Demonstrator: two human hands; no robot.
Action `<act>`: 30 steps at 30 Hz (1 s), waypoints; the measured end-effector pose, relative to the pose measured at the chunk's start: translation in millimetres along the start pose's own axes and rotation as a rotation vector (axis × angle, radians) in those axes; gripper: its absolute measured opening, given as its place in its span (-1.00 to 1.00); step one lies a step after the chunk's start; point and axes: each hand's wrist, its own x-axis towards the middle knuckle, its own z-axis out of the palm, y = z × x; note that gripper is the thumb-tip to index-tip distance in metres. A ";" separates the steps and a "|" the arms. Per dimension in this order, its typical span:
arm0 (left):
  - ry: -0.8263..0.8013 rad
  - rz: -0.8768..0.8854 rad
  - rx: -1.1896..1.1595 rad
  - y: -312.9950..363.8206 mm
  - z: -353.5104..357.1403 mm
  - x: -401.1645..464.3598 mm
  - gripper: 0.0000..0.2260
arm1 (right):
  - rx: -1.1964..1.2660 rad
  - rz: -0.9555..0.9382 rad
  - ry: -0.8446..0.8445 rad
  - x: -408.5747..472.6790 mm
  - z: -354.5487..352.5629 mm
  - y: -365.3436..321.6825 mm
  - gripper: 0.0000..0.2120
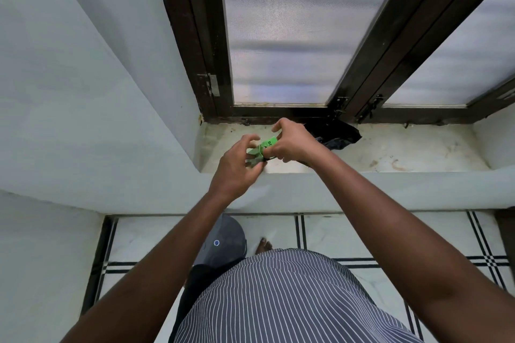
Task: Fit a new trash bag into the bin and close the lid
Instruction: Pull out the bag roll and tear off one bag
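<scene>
Head view, looking down over both forearms to a stained white stone window sill [404, 153]. Left hand [237, 167] and right hand [292, 145] meeting above the sill, both pinched on a small bright green paper band with black print [269, 144] wrapped around a roll of black plastic trash bags [338, 135]. Right fingers [278, 127] closed on the band's far end, the roll's loose black tail trailing away beyond the right wrist onto the sill. Left fingertips gripping the band's near end; exact contact partly hidden by the knuckles.

Step in hand, by judgement: opening the pack, no bag separated yet. Next move likely calls for sliding or tearing the band off, then peeling one thin bag free; film appears slick, crinkled and clingy, so a firm two-handed pull advisable.

Round grey plastic bin with domed lid [223, 239] well below the grip, on the pale tiled floor [362, 237] beside a bare foot; lid apparently shut, needing opening first. Dark wooden window frame with frosted panes [292, 22] beyond the grip.
</scene>
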 end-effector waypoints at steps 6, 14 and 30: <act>0.040 0.152 0.222 3.0 5.4 -0.7 -0.52 | -0.126 -0.009 0.029 0.3 -5.7 -11.6 -0.42; 0.127 0.019 0.133 -5.2 -4.7 7.1 -0.69 | 0.517 -0.038 -0.148 -2.7 7.9 16.9 -0.65; -0.022 -0.864 -0.593 -20.4 -16.2 -6.9 -0.74 | -0.001 -0.140 0.052 21.7 85.7 14.5 -0.24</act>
